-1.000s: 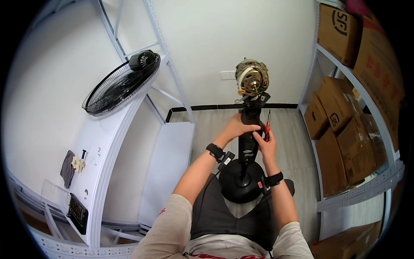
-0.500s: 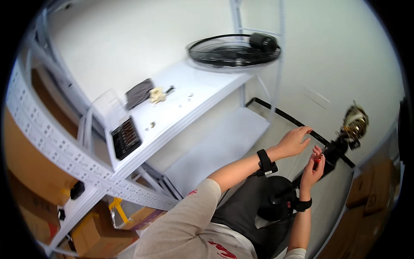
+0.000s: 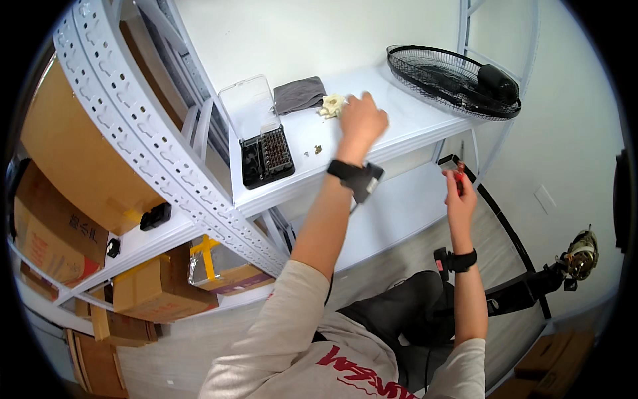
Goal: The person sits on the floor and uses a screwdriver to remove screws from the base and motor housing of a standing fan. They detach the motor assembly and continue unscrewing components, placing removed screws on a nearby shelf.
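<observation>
My left hand (image 3: 363,122) is raised over the white shelf top (image 3: 399,123), beside cream-coloured pieces (image 3: 329,106); its fingertips are bent out of sight and slightly blurred. A folded grey cloth (image 3: 299,93), a few small metal screws (image 3: 318,149) and an open black screwdriver-bit case (image 3: 264,159) with a clear lid lie around it. My right hand (image 3: 458,189) grips a red-handled screwdriver (image 3: 460,169), point upward. Below it at the right stands the fan's black column (image 3: 512,298) with the bare metal motor (image 3: 582,253) on top.
A fan guard with black parts (image 3: 438,73) rests at the shelf's right end. White perforated rack posts (image 3: 133,126) and cardboard boxes (image 3: 159,279) stand at the left. A lower white shelf (image 3: 372,219) is under the top; more boxes (image 3: 545,359) sit at the lower right.
The view has swung left to the shelf. My left hand has left the fan column and moved over the shelf top; my right hand has come away from the column with the screwdriver.
</observation>
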A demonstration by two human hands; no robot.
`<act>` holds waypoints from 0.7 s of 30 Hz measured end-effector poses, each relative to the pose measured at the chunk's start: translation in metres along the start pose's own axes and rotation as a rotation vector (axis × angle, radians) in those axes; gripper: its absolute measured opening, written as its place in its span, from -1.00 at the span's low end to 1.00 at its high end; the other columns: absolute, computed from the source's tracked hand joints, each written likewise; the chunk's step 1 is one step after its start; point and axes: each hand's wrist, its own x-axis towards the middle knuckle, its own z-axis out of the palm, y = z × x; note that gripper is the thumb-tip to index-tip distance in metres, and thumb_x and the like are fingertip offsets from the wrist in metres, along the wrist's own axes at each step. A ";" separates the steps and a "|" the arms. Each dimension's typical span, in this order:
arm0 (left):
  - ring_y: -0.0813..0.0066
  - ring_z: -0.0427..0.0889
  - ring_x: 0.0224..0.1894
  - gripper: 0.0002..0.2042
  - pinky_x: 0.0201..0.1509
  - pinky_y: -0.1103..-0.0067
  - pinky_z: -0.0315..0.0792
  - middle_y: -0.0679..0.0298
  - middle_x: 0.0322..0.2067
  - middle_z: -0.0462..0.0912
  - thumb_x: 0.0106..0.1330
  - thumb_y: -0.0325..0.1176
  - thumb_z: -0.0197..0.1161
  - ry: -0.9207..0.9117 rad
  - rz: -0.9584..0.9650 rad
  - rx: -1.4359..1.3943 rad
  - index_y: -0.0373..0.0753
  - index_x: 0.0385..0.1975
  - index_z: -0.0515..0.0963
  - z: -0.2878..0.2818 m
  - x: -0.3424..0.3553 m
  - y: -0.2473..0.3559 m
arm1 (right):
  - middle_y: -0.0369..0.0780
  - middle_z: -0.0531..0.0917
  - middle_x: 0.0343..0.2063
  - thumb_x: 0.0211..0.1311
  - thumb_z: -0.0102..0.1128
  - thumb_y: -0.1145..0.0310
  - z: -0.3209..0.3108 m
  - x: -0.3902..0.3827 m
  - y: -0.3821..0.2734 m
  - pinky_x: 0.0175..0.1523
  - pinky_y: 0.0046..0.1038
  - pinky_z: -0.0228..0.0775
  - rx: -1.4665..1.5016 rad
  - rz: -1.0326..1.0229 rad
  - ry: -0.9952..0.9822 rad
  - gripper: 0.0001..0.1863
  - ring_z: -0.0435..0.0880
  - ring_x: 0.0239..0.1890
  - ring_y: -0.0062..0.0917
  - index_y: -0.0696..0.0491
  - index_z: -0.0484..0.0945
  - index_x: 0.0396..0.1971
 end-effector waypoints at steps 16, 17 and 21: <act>0.04 0.56 0.13 -0.60 0.17 0.32 0.48 -0.04 -0.01 0.62 0.21 -0.36 0.15 -0.411 -0.178 0.253 -0.27 0.07 0.52 -0.008 0.074 -0.062 | -0.45 0.34 -0.67 0.30 0.25 0.30 -0.031 -0.022 0.031 -0.50 -0.61 0.08 -0.111 0.032 0.015 -0.81 0.24 -0.60 -0.79 0.14 0.65 -0.32; -0.01 0.59 0.06 -0.68 0.10 0.29 0.50 -0.03 -0.08 0.65 0.23 -0.38 0.14 -0.288 -0.071 0.307 -0.29 -0.02 0.55 -0.007 0.070 -0.064 | -0.45 0.34 -0.68 0.31 0.24 0.30 -0.032 -0.022 0.031 -0.51 -0.62 0.07 -0.109 0.033 0.010 -0.80 0.25 -0.60 -0.79 0.14 0.65 -0.32; -0.17 0.61 -0.16 -0.73 -0.10 0.20 0.53 -0.12 -0.19 0.62 0.19 -0.40 0.18 -0.004 0.150 0.187 -0.29 -0.11 0.52 -0.034 0.054 -0.023 | -0.49 0.33 -0.69 0.34 0.23 0.26 -0.034 -0.028 0.016 -0.55 -0.66 0.07 -0.040 0.089 0.001 -0.79 0.25 -0.65 -0.83 0.11 0.67 -0.28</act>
